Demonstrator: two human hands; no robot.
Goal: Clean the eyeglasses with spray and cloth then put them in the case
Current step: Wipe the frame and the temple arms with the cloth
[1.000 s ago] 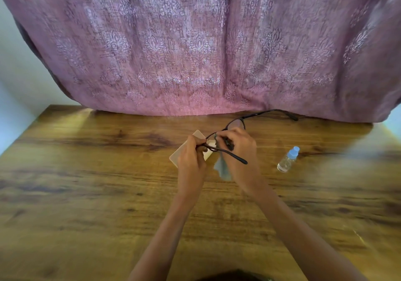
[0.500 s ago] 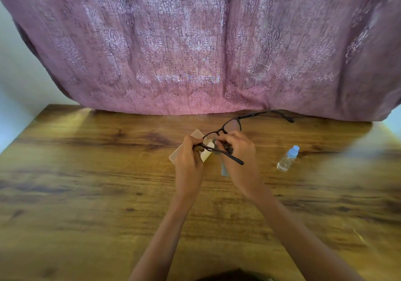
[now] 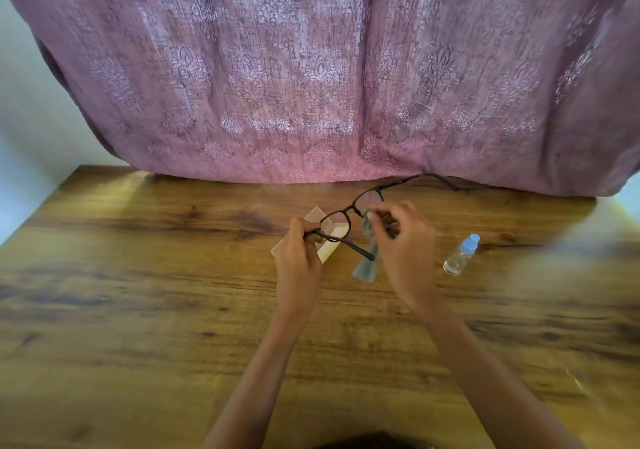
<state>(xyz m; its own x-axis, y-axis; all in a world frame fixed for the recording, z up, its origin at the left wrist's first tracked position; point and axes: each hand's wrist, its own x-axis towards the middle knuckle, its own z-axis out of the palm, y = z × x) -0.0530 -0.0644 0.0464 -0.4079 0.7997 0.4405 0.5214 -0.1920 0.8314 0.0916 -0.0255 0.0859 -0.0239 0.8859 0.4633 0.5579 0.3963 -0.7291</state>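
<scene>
Dark-framed eyeglasses are held above the wooden table, temples unfolded. My left hand pinches the frame at its left lens corner. My right hand holds a grey-blue cloth at the right lens, and the cloth's loose end hangs down between my hands. A beige case lies on the table under the glasses, partly hidden by my left hand. A small clear spray bottle with a light blue cap stands on the table to the right of my right hand.
A pink patterned curtain hangs along the table's far edge, close behind the glasses' far temple. Pale wall shows at the left.
The glasses have been turned and lifted slightly. My right hand shifted from the left lens area to the right lens, and more of the cloth now hangs free.
</scene>
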